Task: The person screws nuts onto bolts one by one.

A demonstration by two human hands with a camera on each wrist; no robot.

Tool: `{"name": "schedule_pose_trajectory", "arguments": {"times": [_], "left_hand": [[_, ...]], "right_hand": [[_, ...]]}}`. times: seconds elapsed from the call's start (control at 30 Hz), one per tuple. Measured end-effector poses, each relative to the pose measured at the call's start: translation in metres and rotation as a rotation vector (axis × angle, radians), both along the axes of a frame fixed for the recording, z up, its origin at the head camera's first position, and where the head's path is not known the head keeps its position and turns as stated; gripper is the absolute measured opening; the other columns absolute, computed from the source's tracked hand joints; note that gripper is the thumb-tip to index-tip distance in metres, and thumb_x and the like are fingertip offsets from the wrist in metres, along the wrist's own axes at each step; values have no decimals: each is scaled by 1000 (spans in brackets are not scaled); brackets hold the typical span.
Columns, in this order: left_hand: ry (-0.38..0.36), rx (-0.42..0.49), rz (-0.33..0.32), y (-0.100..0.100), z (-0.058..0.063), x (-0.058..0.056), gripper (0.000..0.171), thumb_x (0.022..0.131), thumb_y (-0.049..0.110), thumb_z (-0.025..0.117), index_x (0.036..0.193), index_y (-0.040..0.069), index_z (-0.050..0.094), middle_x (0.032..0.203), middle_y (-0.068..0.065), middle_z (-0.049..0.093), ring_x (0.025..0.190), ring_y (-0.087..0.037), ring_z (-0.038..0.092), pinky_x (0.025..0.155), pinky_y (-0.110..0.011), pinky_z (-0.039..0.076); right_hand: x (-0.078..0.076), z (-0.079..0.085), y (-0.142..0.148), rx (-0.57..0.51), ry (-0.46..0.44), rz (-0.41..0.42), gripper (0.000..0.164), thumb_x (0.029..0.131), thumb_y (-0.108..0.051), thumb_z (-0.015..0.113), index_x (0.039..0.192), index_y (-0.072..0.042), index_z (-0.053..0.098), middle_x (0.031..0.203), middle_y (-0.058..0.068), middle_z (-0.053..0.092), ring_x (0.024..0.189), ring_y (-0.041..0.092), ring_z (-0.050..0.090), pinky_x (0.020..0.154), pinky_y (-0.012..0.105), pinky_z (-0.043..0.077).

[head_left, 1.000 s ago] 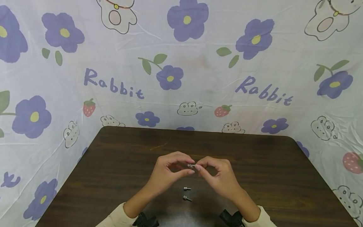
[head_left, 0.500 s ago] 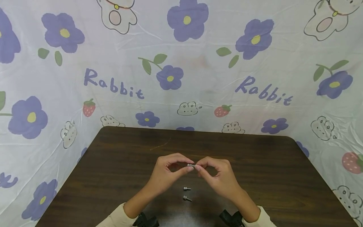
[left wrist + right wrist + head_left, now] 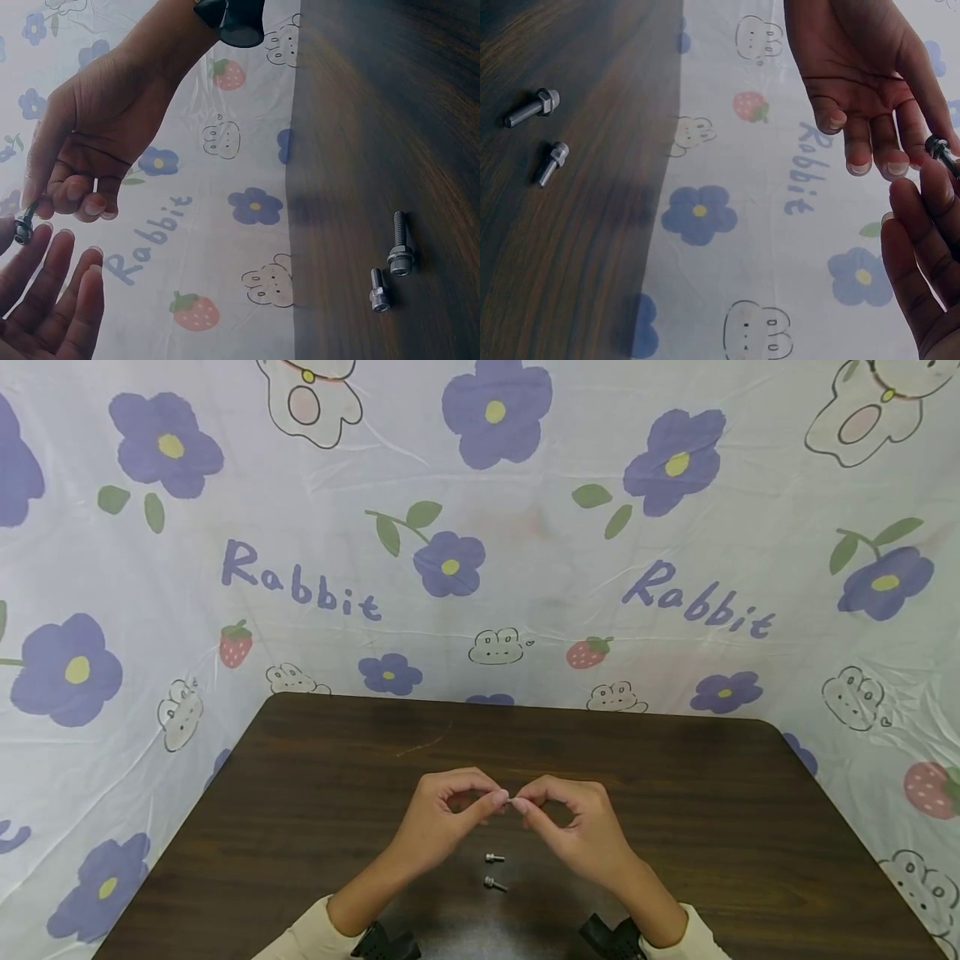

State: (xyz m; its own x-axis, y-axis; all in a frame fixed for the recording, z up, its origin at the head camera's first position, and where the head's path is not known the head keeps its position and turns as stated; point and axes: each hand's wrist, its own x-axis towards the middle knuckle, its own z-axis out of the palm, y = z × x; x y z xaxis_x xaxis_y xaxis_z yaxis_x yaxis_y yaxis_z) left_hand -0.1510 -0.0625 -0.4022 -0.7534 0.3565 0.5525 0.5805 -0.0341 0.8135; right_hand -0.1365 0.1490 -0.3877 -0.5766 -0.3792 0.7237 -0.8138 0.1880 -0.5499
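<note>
A small metal bolt (image 3: 24, 226) is held up above the table between both hands. My left hand (image 3: 442, 814) pinches its head end between thumb and index finger, covering most of it in the head view. From the other side, my right hand (image 3: 581, 822) pinches the threaded end with thumb and index fingertips. In the right wrist view the bolt's dark head (image 3: 934, 144) shows beside the left fingers. Below the hands, a shorter bolt (image 3: 494, 858) and a longer bolt (image 3: 495, 884) lie on the table, each with a thick collar near the head.
The dark wood-grain table (image 3: 337, 735) has rounded far corners. Behind and beside it hangs a white cloth (image 3: 525, 560) printed with flowers, rabbits and strawberries. Black wrist cameras (image 3: 386, 942) sit below both wrists, by the cream sleeves (image 3: 307, 935).
The left thumb and index finger have come together over the bolt's head, which showed between them a second ago. The right hand and the two bolts on the table stay in place.
</note>
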Motion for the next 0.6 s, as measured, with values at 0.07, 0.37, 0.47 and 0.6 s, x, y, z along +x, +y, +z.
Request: {"name": "schedule_pose_trajectory", "arguments": {"times": [0.07,0.37,0.47,0.6], "left_hand": [[-8,-10,-1,0,0,0,14,99,13,68,92,6,77,86,-5,73,76,-28,70,59,-37,62],[-63,-49,16,0,0,1,19,103,16,62,95,12,78,91,-2,75,80,-24,72,65,-36,62],[-53,-21,-3,-1,0,1,13,97,11,70,109,10,76,102,-6,76,89,-22,74,68,-36,62],[42,18,-17,-1,2,1,30,85,5,82,114,8,74,109,-8,75,95,-19,72,70,-36,62]], "right_hand": [[0,-1,0,2,-6,-1,28,85,15,72,93,-11,72,76,-2,70,66,10,66,63,22,56],[-1,-2,0,8,1,-3,25,84,16,72,91,-8,72,74,2,70,66,10,66,63,24,56],[0,1,0,5,3,-11,26,85,14,72,93,-11,72,74,-2,69,66,9,65,63,24,56],[0,3,1,4,6,-9,25,87,11,72,95,-13,72,76,-4,70,67,9,65,62,26,56]]}}
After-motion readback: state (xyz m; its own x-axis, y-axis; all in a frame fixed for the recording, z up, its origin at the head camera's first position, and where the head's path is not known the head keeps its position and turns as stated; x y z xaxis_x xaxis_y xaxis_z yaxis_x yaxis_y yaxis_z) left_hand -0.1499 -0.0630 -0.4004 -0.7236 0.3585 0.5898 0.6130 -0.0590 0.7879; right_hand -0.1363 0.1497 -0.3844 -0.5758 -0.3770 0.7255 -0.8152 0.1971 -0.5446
